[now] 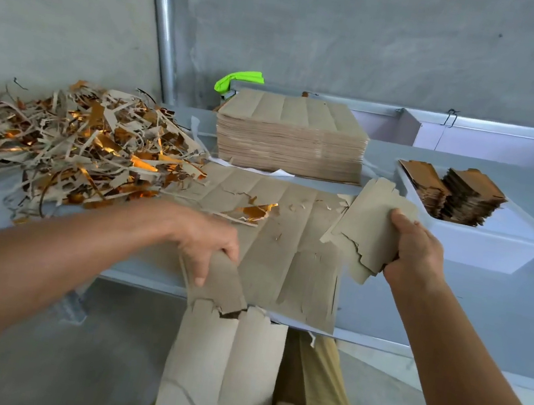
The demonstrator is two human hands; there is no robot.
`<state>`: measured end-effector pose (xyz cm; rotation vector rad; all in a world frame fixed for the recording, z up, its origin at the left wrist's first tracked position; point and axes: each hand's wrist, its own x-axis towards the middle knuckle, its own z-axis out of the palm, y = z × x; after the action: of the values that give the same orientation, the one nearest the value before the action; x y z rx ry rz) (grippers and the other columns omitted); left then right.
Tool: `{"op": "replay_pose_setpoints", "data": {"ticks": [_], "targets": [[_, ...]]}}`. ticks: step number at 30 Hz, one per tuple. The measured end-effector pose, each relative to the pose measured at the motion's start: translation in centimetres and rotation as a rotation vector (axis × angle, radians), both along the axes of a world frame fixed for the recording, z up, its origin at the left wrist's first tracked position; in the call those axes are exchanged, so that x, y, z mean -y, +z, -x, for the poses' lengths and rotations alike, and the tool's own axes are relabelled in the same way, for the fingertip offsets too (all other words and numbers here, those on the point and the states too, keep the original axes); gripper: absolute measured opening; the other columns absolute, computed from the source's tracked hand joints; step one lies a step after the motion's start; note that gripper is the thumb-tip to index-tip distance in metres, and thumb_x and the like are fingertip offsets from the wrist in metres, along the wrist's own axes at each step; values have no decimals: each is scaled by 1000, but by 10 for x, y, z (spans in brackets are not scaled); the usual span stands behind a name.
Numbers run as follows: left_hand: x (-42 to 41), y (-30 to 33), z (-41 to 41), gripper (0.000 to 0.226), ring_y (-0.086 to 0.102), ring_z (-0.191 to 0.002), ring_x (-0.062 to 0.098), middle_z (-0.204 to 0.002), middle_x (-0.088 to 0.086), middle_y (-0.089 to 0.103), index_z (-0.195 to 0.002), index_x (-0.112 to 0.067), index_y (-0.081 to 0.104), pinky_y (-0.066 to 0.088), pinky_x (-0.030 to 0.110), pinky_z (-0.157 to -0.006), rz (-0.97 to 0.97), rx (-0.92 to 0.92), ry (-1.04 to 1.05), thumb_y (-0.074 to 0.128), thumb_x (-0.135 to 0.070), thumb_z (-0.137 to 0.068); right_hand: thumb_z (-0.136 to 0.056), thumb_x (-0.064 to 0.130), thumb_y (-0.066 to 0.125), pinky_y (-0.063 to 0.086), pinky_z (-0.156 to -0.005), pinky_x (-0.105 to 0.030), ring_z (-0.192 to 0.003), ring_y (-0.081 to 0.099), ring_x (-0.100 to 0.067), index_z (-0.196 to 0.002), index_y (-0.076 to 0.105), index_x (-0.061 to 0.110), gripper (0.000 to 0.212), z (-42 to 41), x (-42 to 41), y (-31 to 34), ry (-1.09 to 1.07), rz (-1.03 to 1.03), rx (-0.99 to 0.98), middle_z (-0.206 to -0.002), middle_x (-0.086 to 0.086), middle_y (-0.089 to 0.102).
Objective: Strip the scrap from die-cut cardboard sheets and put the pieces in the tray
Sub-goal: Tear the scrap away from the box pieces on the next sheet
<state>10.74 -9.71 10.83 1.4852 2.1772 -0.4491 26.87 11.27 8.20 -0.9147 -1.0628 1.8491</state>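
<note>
Clearly midway: two stacks of stripped pieces (464,193) fill the white tray (512,246), scrap pile (69,145) at left. Right hand (414,252) clamps freed pieces (369,224); left hand (204,241) pinches the die-cut sheet (280,246) on the table edge. A tall stack of unstripped sheets (291,136) waits.

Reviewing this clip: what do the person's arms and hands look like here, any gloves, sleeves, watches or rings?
Both arms are bare from the frame edge to the wrist; no sleeves show. The left hand and the right hand wear no gloves. No watch, bracelet or wristband shows on either wrist, and no ring is visible on the fingers that can be seen. Some fingers are hidden behind cardboard.
</note>
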Motion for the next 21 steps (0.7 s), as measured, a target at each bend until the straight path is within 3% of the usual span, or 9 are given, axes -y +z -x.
{"op": "replay_pose_setpoints", "data": {"ticks": [2,5,8,12,14,17,21], "targets": [[0,16,1,25,49,-69,1,-81,-8,56,-89,-21,64,36,12,-53,5,26,15,79,-12,-71,-87,19,67,45,-56,-32,-76,58,-15,-77,62,20,12,0,-1,-1,-3,8,-8,-80,3,62],[-3,36,3,29,52,-63,-1,-73,-11,56,-70,-28,57,38,11,-51,22,53,9,81,-11,-70,-86,19,68,45,-56,-32,-76,58,-15,-74,59,19,15,1,-2,-3,-9,27,0,-80,2,62],[-5,47,3,29,54,-74,3,-80,-11,59,-73,-31,57,41,18,-58,78,-7,-12,81,-13,-70,-86,19,67,44,-54,-31,-75,58,-15,-76,60,20,13,3,-4,-8,-1,45,0,-81,3,62],[-4,64,4,30,56,-69,-3,-78,-14,58,-71,-32,57,39,9,-49,91,-2,-25,80,-14,-70,-86,18,68,45,-56,-33,-77,58,-16,-80,60,21,11,4,-8,-12,7,64,9,-84,2,62],[-1,79,5,30,55,-63,-12,-70,-13,58,-69,-31,57,40,7,-49,58,23,-25,80,-12,-69,-86,18,68,45,-56,-34,-78,58,-16,-81,60,21,10,4,-11,-13,6,68,17,-84,2,62],[3,103,8,30,55,-57,-9,-61,-15,60,-65,-28,58,40,10,-47,-12,-9,-18,81,-10,-68,-86,18,68,44,-55,-34,-77,59,-16,-85,60,20,8,5,-13,-14,6,69,22,-85,2,62],[2,132,16,28,58,-56,-4,-67,-10,62,-69,-27,61,41,10,-45,-159,-96,26,82,-7,-66,-86,18,68,46,-56,-33,-74,59,-15,-78,59,20,13,9,-13,-19,12,84,21,-82,3,62]]}}
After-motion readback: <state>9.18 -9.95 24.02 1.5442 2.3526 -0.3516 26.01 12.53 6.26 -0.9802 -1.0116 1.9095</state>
